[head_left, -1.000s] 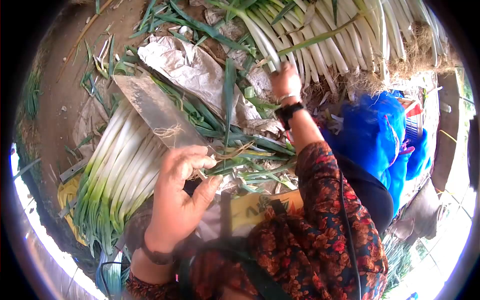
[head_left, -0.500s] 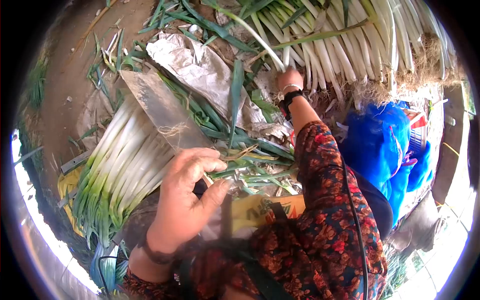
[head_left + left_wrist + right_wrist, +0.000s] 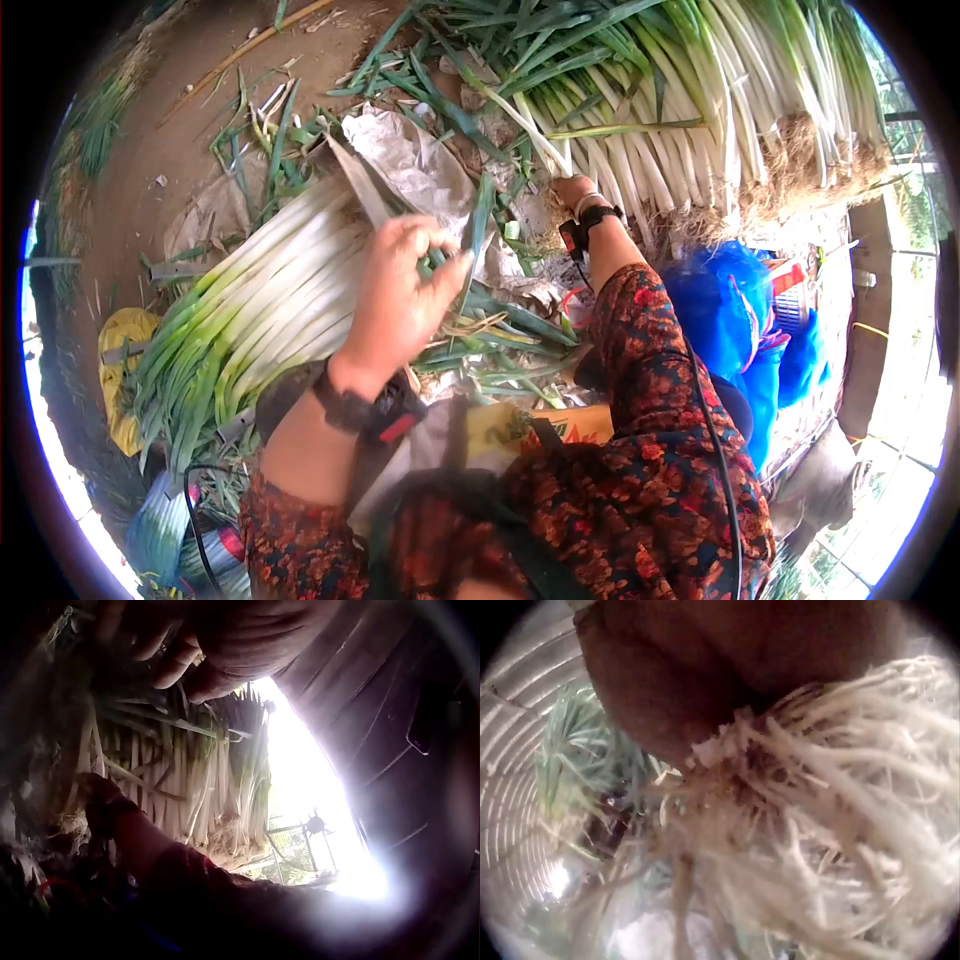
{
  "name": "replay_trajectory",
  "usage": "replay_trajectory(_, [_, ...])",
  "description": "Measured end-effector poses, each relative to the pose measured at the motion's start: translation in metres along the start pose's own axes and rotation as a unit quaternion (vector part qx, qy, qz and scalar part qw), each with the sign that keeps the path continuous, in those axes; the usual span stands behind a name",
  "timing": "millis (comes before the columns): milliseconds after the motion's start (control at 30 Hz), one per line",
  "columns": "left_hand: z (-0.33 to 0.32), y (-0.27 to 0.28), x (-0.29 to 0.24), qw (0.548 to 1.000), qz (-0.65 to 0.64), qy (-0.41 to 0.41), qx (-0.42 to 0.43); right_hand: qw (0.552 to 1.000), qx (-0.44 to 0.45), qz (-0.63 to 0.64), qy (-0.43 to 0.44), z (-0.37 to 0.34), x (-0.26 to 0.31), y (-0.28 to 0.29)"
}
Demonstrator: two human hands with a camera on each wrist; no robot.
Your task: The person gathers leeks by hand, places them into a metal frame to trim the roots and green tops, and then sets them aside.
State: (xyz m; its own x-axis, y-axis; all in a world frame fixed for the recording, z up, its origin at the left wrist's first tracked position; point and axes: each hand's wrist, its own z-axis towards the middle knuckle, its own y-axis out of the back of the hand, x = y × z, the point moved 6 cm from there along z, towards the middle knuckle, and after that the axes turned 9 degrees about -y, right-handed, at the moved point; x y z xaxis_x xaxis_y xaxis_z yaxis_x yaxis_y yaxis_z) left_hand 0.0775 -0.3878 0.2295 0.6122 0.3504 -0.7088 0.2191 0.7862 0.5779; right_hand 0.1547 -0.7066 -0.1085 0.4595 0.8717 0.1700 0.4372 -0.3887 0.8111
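My right hand [image 3: 577, 192] grips the root end of a long green onion [image 3: 540, 140] at the near edge of a big heap. The right wrist view shows pale, tangled roots [image 3: 817, 780] hanging just below the palm [image 3: 705, 667]. My left hand [image 3: 395, 295] hovers in mid-air with loosely bent fingers, thumb apart, and nothing held between them. Beneath and left of it lies a neat stack of green onions [image 3: 285, 275] with clean white stems. A flat metal blade [image 3: 360, 185] stands at the stack's far right side, partly hidden behind my left hand.
The heap of rooted green onions [image 3: 690, 170] fills the back right. Blue netting [image 3: 715, 305] lies to the right. A crumpled white sack [image 3: 415, 155] and loose green leaves [image 3: 520, 320] cover the middle ground. A yellow bag [image 3: 125, 360] sits at the left.
The view has shifted, bringing more of the heap's leaves into sight. My left hand has moved up over the blade's lower part. My right hand, reaching at the heap, has the onion's root end in its grip.
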Motion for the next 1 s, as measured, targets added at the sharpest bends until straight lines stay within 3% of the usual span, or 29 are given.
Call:
replay_trajectory(67, [-0.002, 0.006, 0.011, 1.000, 0.007, 0.023, 0.017, 0.977, -0.060, -0.181, 0.102, -0.010, 0.016, -0.012])
replay_trajectory(100, [-0.004, 0.008, 0.019, 0.999, -0.012, 0.048, 0.010, 0.933, -0.102, -0.300, 0.168, -0.036, 0.032, -0.014])
replay_trajectory(167, [-0.002, 0.019, 0.021, 1.000, 0.003, 0.010, -0.021, 0.940, -0.074, -0.289, 0.167, -0.109, 0.051, -0.014])
replay_trajectory(200, [0.001, 0.023, 0.022, 0.999, -0.014, 0.031, -0.021, 0.996, -0.014, -0.031, 0.079, -0.143, 0.047, -0.015])
replay_trajectory(233, [-0.001, 0.025, 0.025, 0.997, -0.020, 0.069, -0.010, 0.972, 0.049, 0.231, -0.017, -0.170, 0.037, -0.024])
replay_trajectory(300, [-0.015, 0.010, 0.052, 0.960, -0.156, 0.232, 0.013, 0.967, 0.016, 0.255, -0.022, -0.215, 0.032, -0.036])
replay_trajectory(433, [-0.044, -0.043, 0.088, 0.905, -0.296, 0.300, 0.052, 0.958, 0.008, 0.281, -0.050, -0.286, 0.028, -0.011])
replay_trajectory(500, [-0.051, -0.066, 0.096, 0.923, -0.219, 0.291, 0.124, 0.954, 0.003, 0.298, -0.029, -0.341, 0.037, 0.016])
replay_trajectory(567, [-0.054, -0.058, 0.048, 0.828, -0.384, 0.401, 0.075, 0.932, 0.027, 0.360, -0.022, -0.402, 0.050, 0.042])
replay_trajectory(600, [-0.059, -0.072, 0.042, 0.785, -0.437, 0.426, 0.106, 0.915, 0.032, 0.401, -0.009, -0.420, 0.047, 0.043])
replay_trajectory(633, [-0.066, -0.096, 0.056, 0.795, -0.398, 0.450, 0.084, 0.897, 0.038, 0.441, 0.004, -0.437, 0.044, 0.044])
replay_trajectory(700, [-0.077, -0.128, 0.066, 0.825, -0.319, 0.442, 0.148, 0.876, 0.082, 0.475, -0.002, -0.464, 0.041, 0.038])
replay_trajectory(733, [-0.089, -0.133, 0.044, 0.753, -0.415, 0.504, 0.084, 0.865, 0.104, 0.491, -0.004, -0.478, 0.043, 0.037])
replay_trajectory(767, [-0.091, -0.140, 0.033, 0.691, -0.530, 0.486, 0.076, 0.868, 0.133, 0.479, 0.004, -0.497, 0.050, 0.040])
replay_trajectory(833, [-0.094, -0.158, 0.045, 0.705, -0.519, 0.483, 0.011, 0.895, 0.097, 0.434, 0.024, -0.519, 0.055, 0.040])
replay_trajectory(867, [-0.097, -0.192, 0.075, 0.664, -0.587, 0.461, -0.046, 0.872, 0.139, 0.469, 0.010, -0.524, 0.056, 0.041])
replay_trajectory(900, [-0.101, -0.181, 0.063, 0.664, -0.579, 0.463, -0.095, 0.891, 0.116, 0.438, -0.008, -0.525, 0.048, 0.053])
replay_trajectory(967, [-0.103, -0.176, 0.064, 0.659, -0.610, 0.439, -0.034, 0.896, 0.021, 0.443, 0.015, -0.528, 0.035, 0.078])
replay_trajectory(1000, [-0.102, -0.170, 0.063, 0.622, -0.638, 0.454, -0.030, 0.897, 0.002, 0.441, 0.026, -0.533, 0.033, 0.098])
